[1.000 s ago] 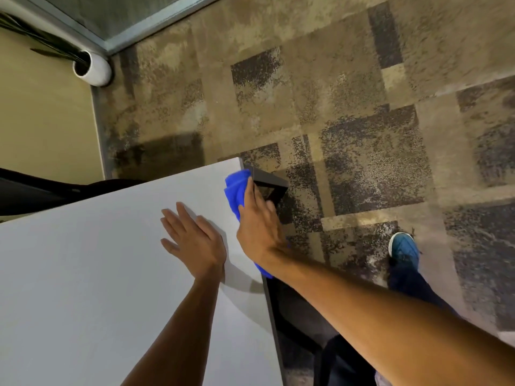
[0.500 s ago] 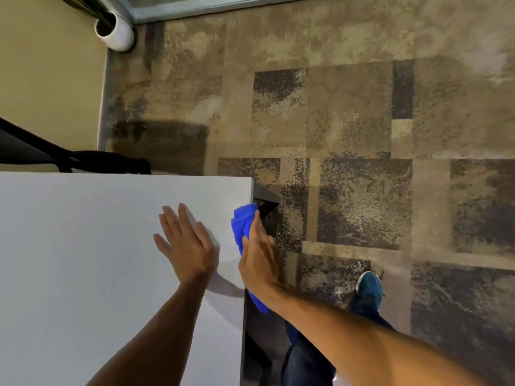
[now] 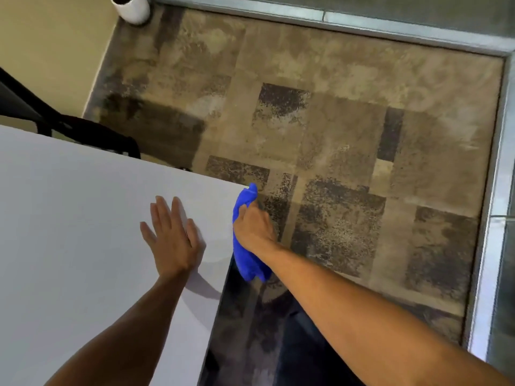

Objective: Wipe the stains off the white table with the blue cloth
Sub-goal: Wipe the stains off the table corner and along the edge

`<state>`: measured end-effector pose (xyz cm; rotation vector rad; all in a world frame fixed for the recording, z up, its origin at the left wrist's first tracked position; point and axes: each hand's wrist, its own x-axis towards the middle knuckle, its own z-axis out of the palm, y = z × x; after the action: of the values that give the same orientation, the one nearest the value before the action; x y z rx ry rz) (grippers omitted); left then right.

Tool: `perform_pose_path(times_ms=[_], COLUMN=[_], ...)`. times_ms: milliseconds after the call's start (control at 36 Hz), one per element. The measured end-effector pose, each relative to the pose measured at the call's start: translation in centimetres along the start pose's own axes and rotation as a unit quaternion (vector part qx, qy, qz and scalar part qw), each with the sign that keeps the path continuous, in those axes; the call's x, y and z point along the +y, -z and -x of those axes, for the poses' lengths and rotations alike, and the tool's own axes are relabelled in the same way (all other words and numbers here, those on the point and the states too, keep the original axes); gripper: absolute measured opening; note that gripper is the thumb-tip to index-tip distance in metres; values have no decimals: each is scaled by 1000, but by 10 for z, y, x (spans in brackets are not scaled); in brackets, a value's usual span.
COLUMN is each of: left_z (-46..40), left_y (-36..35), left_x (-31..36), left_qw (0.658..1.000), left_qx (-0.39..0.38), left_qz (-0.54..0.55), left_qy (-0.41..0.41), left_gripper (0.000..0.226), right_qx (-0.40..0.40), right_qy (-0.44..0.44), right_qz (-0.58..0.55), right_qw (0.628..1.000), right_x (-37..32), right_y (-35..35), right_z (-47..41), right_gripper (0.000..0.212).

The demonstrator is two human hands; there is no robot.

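Observation:
The white table point(image 3: 78, 224) fills the lower left, its far right corner near the frame's middle. My left hand point(image 3: 172, 235) lies flat on the tabletop, fingers spread, holding nothing. My right hand point(image 3: 252, 227) is closed on the blue cloth point(image 3: 246, 260) and presses it against the table's right edge, just below the corner. The cloth hangs over the edge, one end sticking up past the corner. No stains show on the visible tabletop.
Patterned brown carpet point(image 3: 334, 135) lies beyond and right of the table. A white cylinder point(image 3: 133, 8) stands at the top left by a beige wall. A dark chair part point(image 3: 92, 132) sits behind the table. A metal floor rail point(image 3: 496, 190) runs along the right.
The view has swung, so the table now sits lower left. My right hand with the cloth stays at the table's right edge near the corner. My left hand stays flat on the top.

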<state>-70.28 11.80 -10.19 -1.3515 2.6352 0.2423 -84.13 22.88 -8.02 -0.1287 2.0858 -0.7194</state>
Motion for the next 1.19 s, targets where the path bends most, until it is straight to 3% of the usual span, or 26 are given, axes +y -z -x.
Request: perform_pose_path(times_ms=[194, 306, 583, 778, 1000, 1194], left_z=[0, 0, 1, 0, -17, -40], left_y=[-3, -4, -16, -9, -15, -24], left_x=[-4, -4, -6, 43, 140, 159], left_qw=[999, 999, 999, 981, 932, 910], left_qx=[-3, -7, -19, -7, 8, 28], left_qz=[40, 48, 39, 86, 113, 82], left_qy=[-5, 2, 30, 175, 344, 405], left_gripper=[74, 70, 60, 58, 68, 67], right_qx=[-50, -52, -64, -94, -209, -296], right_qy=[-19, -30, -74, -43, 97, 144], right_qz=[14, -5, -37, -35, 10, 8], right_qw=[998, 998, 994, 994, 973, 944], right_x=[-5, -6, -17, -7, 45, 98], right_y=[6, 6, 4, 11, 55, 122], right_z=[-4, -2, 1, -5, -25, -71], right_gripper=[46, 40, 51, 50, 47, 36])
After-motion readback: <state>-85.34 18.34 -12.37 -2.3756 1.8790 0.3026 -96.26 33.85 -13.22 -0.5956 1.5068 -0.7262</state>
